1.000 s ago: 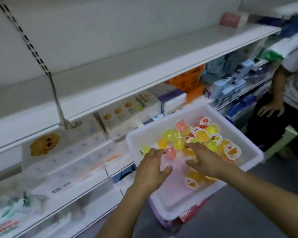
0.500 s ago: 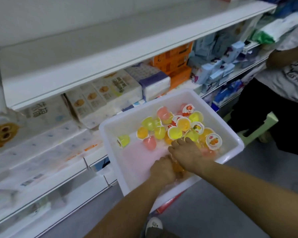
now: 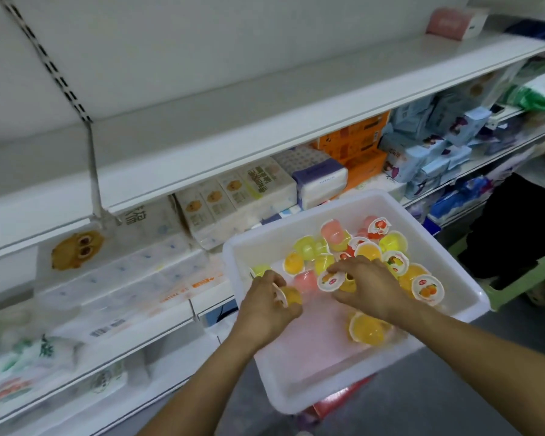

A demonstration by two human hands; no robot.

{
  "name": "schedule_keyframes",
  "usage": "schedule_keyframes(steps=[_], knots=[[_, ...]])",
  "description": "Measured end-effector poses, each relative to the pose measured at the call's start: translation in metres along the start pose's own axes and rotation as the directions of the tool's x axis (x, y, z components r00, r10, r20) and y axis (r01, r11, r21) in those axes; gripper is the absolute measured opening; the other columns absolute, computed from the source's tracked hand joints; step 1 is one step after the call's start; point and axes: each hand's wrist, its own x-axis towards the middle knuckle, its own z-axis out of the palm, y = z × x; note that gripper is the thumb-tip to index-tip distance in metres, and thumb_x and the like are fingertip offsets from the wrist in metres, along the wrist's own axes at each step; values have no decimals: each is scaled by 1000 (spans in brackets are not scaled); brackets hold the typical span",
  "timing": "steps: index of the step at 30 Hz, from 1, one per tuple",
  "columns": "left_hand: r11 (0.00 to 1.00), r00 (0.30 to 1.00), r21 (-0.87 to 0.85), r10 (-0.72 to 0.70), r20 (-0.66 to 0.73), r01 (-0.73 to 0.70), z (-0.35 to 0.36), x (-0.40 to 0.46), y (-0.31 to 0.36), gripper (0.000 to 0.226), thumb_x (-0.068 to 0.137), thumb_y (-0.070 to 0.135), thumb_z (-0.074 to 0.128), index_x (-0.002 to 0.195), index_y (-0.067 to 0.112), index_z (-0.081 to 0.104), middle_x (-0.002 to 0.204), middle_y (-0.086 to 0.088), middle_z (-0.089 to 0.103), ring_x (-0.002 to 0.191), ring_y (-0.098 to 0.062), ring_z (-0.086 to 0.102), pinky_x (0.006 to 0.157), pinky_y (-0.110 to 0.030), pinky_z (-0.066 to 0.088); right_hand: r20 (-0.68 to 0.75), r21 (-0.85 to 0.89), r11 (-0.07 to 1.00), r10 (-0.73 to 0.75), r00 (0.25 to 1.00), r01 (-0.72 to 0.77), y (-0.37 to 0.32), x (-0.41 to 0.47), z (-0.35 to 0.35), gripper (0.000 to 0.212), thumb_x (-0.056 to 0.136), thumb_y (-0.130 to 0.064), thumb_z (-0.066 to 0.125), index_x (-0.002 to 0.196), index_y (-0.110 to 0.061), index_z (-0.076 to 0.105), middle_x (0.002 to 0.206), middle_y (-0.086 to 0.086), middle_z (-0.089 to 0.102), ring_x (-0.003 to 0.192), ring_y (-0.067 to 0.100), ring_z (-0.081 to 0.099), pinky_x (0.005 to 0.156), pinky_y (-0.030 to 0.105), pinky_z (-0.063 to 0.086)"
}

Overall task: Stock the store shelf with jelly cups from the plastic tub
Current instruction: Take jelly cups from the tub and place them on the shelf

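Left hand (image 3: 266, 305) pinches an orange jelly cup (image 3: 289, 295); right hand (image 3: 370, 286) fingers curl over another (lid-up) (image 3: 330, 281) — lift both clear of the tub (image 3: 299, 377) before shelving.

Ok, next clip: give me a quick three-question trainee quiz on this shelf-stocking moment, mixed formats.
1. True or false: the left hand grips an orange jelly cup.
2. Multiple choice: where does the white tub hold most of its jelly cups? A) along the near wall B) toward the far right corner C) spread evenly
3. Fill in: the right hand pinches a cup with its foil lid facing ____ the camera.

Key: 1 true; 2 B; 3 toward.
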Motion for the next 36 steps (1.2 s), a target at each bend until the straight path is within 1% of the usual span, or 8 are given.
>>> schedule_keyframes(steps=[3,5,11,15,22,26,30,36], knots=[[999,995,-47,13,-102,-18,-41,-11,-9,40,74,35,74,108,32,52,109,7,51,96,-14,55,79,-28,48,-64,353,935,-12,998,33,-29,16,-15,35,77,-38,75,110,-27,68,102,-14,68,85,5,60,80,30,50],[996,985,-86,14,-170,-29,-69,-16,-10,41,74,36,74,109,33,52,107,9,53,97,-15,57,73,-23,49,-84,500,865,0,996,42,-56,31,-27,32,76,-32,77,106,-27,69,98,-12,68,79,1,59,75,21,49],[981,912,-183,-16,-410,-65,-158,-40,-11,43,72,41,78,102,30,49,93,10,61,77,-5,59,56,-18,45,-178,732,657,-74,981,182,-158,69,-60,27,76,-13,79,99,-23,69,92,4,70,69,5,58,65,13,47],[981,836,-161,5,-548,-112,-219,-59,-23,37,70,42,79,95,33,54,87,14,64,73,-1,59,62,-20,48,-245,766,576,-148,958,285,-221,89,-79,24,76,-8,78,92,-25,69,89,2,71,68,4,59,65,13,47],[985,737,-116,16,-676,-127,-332,-81,-65,32,68,38,80,92,40,59,86,20,64,74,-1,61,64,-20,49,-268,756,521,-304,914,396,-337,139,-92,31,77,-11,79,102,-24,67,93,-2,71,66,4,58,67,14,48],[994,690,-63,17,-724,-91,-386,-89,-98,39,67,41,80,100,38,60,89,20,66,78,2,62,72,-25,51,-288,718,538,-348,892,442,-403,177,-83,34,75,-8,79,103,-21,65,95,2,70,63,-2,59,64,13,49],[999,668,-2,27,-743,-43,-429,-98,-126,42,70,43,77,107,37,59,92,20,65,83,-1,62,71,-25,51,-254,647,626,-362,897,436,-464,221,-67,37,70,-23,83,102,-29,65,100,-3,68,77,9,63,64,20,50],[998,624,59,39,-780,11,-484,-108,-155,42,72,43,76,110,37,59,89,24,58,87,-6,60,73,-25,47,-254,535,700,-400,880,473,-535,285,-44,43,72,-26,81,111,-19,64,106,-1,67,88,11,60,68,19,41]])
